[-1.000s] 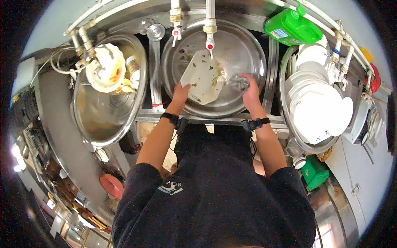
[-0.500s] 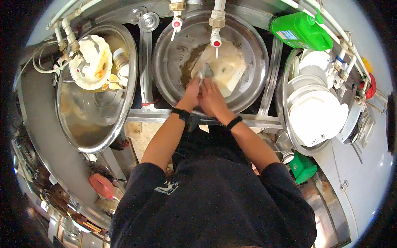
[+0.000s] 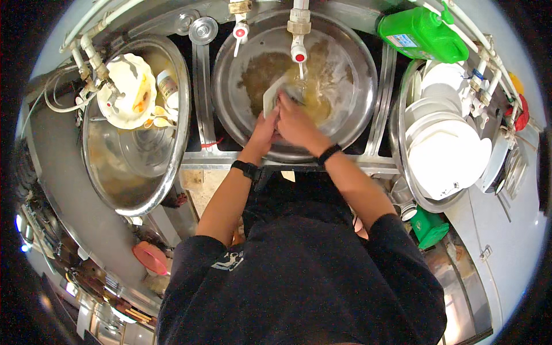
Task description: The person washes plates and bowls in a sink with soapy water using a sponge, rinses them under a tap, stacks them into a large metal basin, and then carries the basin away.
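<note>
Clock, from picture centre. At 10 o'clock, I am logging one bowl [image 3: 125, 95], leaning in the left basin [image 3: 118, 158], well apart from the hands. At 12 o'clock, one plate [image 3: 271, 100], tilting over murky water in the middle basin [image 3: 227, 109]. Left hand [image 3: 264, 131]: gripping the plate's near edge. Right hand [image 3: 298, 125]: crossing against it, the two hands meeting; blur is hiding its hold, so I cannot tell. Risk, as I am judging: a wet rim could be slipping if the right hand is pressing hard, chipping on metal; lifting could be knocking it on the tap [image 3: 299, 40]. At 3 o'clock, plates [image 3: 440, 158], overlapping in the right basin [image 3: 440, 204]; a jolt could be sending the outermost sliding.
</note>
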Demonstrator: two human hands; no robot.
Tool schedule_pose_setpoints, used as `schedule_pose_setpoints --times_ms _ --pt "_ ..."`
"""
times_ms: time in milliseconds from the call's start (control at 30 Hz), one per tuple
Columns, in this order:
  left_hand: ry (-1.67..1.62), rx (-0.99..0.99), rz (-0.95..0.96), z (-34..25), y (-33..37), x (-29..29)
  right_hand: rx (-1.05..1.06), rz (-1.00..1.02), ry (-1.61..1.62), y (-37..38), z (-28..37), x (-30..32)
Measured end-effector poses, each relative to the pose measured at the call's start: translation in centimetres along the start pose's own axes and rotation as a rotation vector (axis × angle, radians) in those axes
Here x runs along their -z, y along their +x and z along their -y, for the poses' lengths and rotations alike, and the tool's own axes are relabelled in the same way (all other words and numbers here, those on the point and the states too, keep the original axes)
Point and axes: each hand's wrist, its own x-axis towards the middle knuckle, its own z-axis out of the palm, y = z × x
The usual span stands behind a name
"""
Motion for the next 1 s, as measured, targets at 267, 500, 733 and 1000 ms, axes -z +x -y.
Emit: schedule_pose_setpoints --times_ms 267,500,733,1000 --pt "0.254 -0.12 0.119 -0.2 -1.5 0.7 -0.084 0.16 0.203 -4.4 -1.5 -0.2" --pt "0.187 -0.049 0.077 0.6 -3.1 -0.2 -0.028 0.068 0.39 1.1 -2.0 0.2" --pt "0.344 -0.244 0.095 2.2 -1.7 2.4 0.017 0.003 0.424 -2.2 3.5 -1.8" --pt "0.352 -0.134 -0.016 -0.8 -4.0 0.1 -0.508 0.489 0.217 0.6 -2.6 4.2"
